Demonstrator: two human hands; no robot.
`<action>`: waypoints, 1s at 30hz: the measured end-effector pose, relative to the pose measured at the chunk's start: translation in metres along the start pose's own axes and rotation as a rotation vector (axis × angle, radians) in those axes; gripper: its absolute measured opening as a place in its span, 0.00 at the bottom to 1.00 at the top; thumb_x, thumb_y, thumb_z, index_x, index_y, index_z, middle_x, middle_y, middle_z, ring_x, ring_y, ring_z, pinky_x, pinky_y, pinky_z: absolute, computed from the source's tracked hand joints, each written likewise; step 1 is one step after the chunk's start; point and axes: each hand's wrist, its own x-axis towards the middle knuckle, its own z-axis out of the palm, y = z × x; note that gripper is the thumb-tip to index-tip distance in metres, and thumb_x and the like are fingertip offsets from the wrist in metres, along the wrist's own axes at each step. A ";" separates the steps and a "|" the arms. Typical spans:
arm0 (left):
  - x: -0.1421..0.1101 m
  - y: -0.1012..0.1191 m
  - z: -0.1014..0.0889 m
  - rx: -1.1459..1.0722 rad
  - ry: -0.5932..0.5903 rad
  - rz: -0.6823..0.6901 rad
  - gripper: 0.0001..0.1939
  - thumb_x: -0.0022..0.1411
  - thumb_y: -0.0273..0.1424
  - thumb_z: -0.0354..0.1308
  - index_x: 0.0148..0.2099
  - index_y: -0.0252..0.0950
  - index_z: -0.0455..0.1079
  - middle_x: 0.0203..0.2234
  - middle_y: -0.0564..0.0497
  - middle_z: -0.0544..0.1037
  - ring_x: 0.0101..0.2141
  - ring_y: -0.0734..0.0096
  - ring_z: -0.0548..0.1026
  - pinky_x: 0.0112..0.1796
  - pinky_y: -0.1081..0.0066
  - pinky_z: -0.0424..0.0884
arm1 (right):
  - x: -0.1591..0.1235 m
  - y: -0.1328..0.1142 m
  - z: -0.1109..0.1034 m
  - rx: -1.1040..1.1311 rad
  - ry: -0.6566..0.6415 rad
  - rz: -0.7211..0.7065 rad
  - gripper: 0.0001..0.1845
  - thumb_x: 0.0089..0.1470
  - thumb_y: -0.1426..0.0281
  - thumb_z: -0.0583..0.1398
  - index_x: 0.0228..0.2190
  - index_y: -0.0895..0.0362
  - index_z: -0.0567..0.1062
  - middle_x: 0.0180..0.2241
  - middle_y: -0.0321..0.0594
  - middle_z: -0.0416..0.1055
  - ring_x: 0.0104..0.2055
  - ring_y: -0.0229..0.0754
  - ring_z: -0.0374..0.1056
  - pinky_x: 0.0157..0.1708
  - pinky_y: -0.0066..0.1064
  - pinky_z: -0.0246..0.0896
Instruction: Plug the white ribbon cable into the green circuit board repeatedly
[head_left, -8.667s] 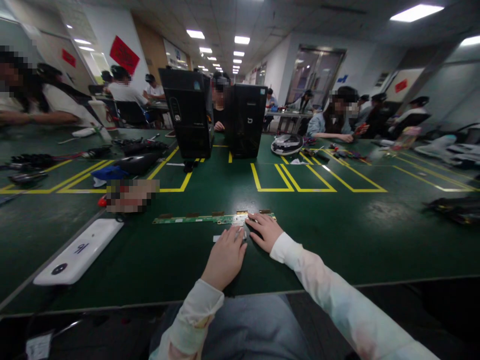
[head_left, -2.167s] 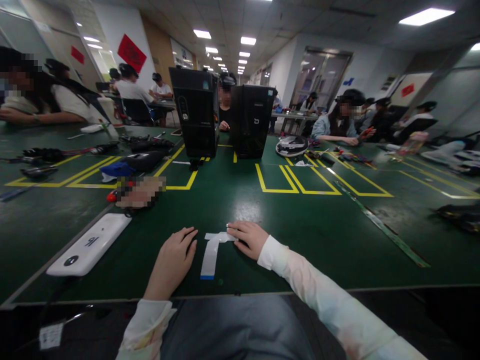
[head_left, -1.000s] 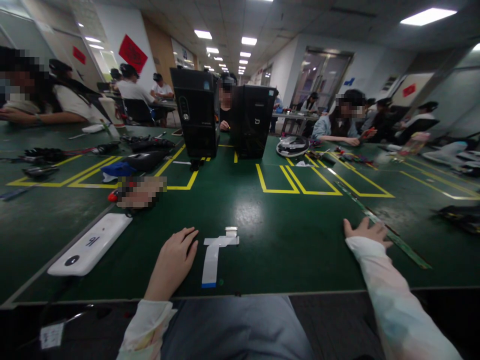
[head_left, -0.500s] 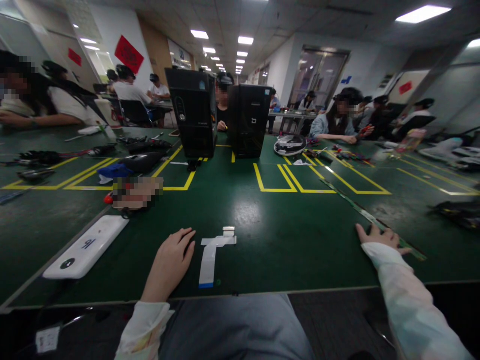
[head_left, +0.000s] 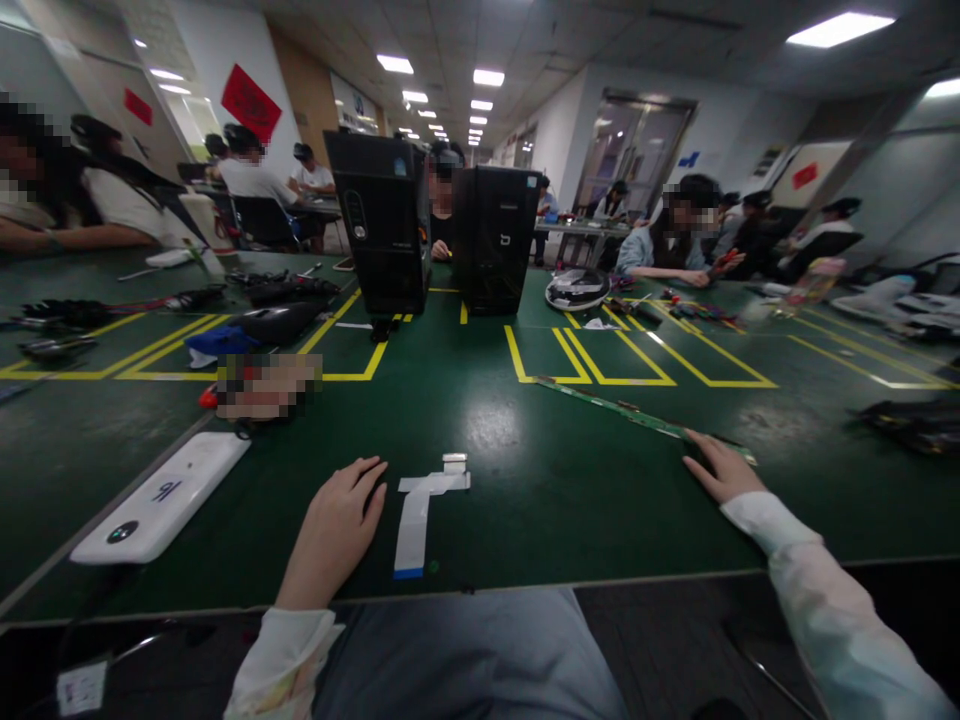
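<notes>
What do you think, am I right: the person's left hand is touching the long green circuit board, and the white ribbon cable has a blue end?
Not quite: the head view shows the right hand at the long green circuit board, not the left hand. The white ribbon cable does have a blue end.

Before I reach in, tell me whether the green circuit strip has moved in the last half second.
Yes. Judged against the yellow tape, the green circuit strip has shifted left and turned to lie more crosswise.
</notes>
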 end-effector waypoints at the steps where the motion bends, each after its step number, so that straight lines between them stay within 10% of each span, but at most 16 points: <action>1: 0.000 0.000 0.000 -0.001 -0.001 -0.001 0.22 0.67 0.37 0.44 0.55 0.31 0.69 0.52 0.39 0.72 0.52 0.54 0.70 0.53 0.54 0.66 | 0.002 -0.003 0.002 0.040 0.008 -0.053 0.30 0.57 0.58 0.47 0.56 0.59 0.65 0.51 0.53 0.69 0.53 0.52 0.66 0.51 0.45 0.62; 19: -0.001 0.000 0.001 -0.001 0.006 0.006 0.22 0.67 0.36 0.44 0.55 0.31 0.69 0.52 0.39 0.72 0.53 0.54 0.69 0.54 0.54 0.65 | 0.059 -0.218 -0.023 0.336 -0.014 -0.529 0.25 0.60 0.61 0.51 0.54 0.62 0.67 0.51 0.53 0.68 0.52 0.52 0.63 0.52 0.47 0.60; 30: 0.000 0.002 -0.002 -0.022 0.029 0.001 0.21 0.66 0.37 0.44 0.54 0.33 0.70 0.51 0.40 0.73 0.52 0.54 0.70 0.53 0.53 0.66 | 0.065 -0.294 -0.014 0.483 -0.024 -0.645 0.26 0.61 0.58 0.50 0.55 0.60 0.66 0.51 0.52 0.65 0.52 0.51 0.61 0.52 0.46 0.58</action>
